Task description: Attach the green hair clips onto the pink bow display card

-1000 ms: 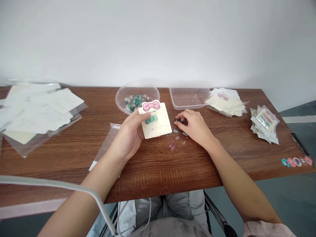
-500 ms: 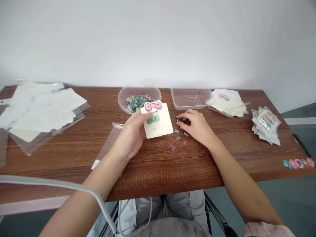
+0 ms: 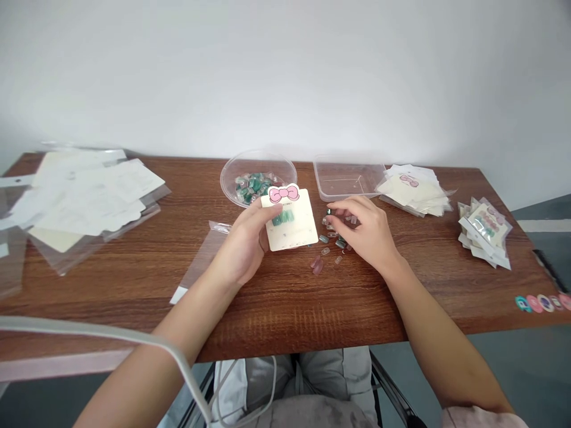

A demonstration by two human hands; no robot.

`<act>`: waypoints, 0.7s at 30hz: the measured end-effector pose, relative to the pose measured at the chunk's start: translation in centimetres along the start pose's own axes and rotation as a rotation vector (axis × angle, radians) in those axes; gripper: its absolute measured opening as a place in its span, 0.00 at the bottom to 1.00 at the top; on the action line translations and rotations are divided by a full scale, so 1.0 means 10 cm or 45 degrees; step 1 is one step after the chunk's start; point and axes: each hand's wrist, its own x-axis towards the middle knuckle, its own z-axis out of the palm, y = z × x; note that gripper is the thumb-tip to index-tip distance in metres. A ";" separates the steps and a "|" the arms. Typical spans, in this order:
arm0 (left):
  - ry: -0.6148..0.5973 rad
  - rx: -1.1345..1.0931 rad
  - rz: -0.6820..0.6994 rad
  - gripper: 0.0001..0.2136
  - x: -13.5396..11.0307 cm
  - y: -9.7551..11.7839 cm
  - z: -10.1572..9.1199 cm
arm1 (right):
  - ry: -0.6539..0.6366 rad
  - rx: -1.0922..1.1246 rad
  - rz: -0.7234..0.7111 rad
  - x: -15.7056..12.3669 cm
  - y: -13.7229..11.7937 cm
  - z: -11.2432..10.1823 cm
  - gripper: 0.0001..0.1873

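My left hand [image 3: 247, 242] grips a cream card [image 3: 292, 229] with a pink bow at its top, thumb across its front. A short row of green press-on nails [image 3: 284, 217] sits on the card. To the right, my right hand [image 3: 363, 223] pinches a small dark green press-on nail [image 3: 329, 211] between thumb and fingertips. Below and around those fingers, loose nails lie on the table: green ones [image 3: 323, 239], clear ones and a few pinkish ones [image 3: 317, 265]. Some of them are hidden under the right hand.
Behind the card stands a round clear tub [image 3: 226, 181] of nails, beside a rectangular clear box [image 3: 319, 178]. Bagged cards lie at the left [image 3: 84, 196], right [image 3: 413, 187] and far right [image 3: 486, 229]. A clear bag [image 3: 200, 255] is near my left forearm; a white cable [image 3: 169, 348] crosses in front.
The view has shifted slightly, so everything sits a little further right. My right hand has lifted slightly with the green nail pinched at its fingertips. My left hand still holds the card.
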 end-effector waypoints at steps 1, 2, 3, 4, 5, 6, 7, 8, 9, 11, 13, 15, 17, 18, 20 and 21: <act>-0.009 0.001 0.003 0.19 0.00 -0.01 0.00 | 0.052 0.061 0.006 -0.01 -0.03 -0.01 0.07; -0.024 0.007 0.004 0.20 0.00 -0.02 0.00 | 0.100 0.130 0.017 -0.01 -0.06 -0.01 0.08; -0.045 0.016 0.002 0.21 0.00 -0.04 0.00 | 0.141 0.205 0.029 -0.02 -0.09 -0.02 0.08; -0.070 0.031 -0.002 0.22 0.00 -0.06 0.00 | 0.170 0.283 0.037 -0.03 -0.13 -0.02 0.08; -0.097 0.047 -0.006 0.24 -0.01 -0.08 0.00 | 0.183 0.360 0.040 -0.04 -0.16 -0.01 0.08; -0.124 0.062 -0.008 0.25 -0.01 -0.10 0.00 | 0.177 0.427 0.038 -0.05 -0.19 -0.01 0.09; -0.147 0.074 -0.006 0.25 -0.01 -0.12 0.00 | 0.160 0.474 0.026 -0.07 -0.21 0.00 0.09; -0.165 0.086 -0.005 0.26 -0.01 -0.14 0.00 | 0.133 0.497 0.009 -0.08 -0.23 0.00 0.09; -0.181 0.095 -0.005 0.26 -0.01 -0.15 0.00 | 0.102 0.500 -0.012 -0.09 -0.24 0.01 0.09; -0.202 0.105 -0.001 0.25 -0.01 -0.17 0.00 | 0.052 0.485 -0.057 -0.10 -0.26 0.01 0.09; -0.216 0.115 0.010 0.23 -0.01 -0.18 -0.01 | 0.038 0.469 -0.094 -0.10 -0.26 0.01 0.09; -0.235 0.126 0.022 0.22 -0.01 -0.19 -0.02 | 0.048 0.459 -0.114 -0.10 -0.26 0.02 0.09; -0.255 0.148 0.026 0.21 -0.02 -0.20 -0.02 | 0.050 0.455 -0.125 -0.10 -0.26 0.02 0.10; -0.259 0.161 0.027 0.21 -0.02 -0.19 -0.02 | 0.046 0.454 -0.127 -0.10 -0.26 0.02 0.10; -0.263 0.182 0.037 0.21 -0.04 -0.18 -0.01 | 0.035 0.446 -0.136 -0.10 -0.27 0.02 0.10; -0.266 0.194 0.044 0.20 -0.04 -0.18 -0.01 | 0.028 0.435 -0.139 -0.09 -0.27 0.03 0.09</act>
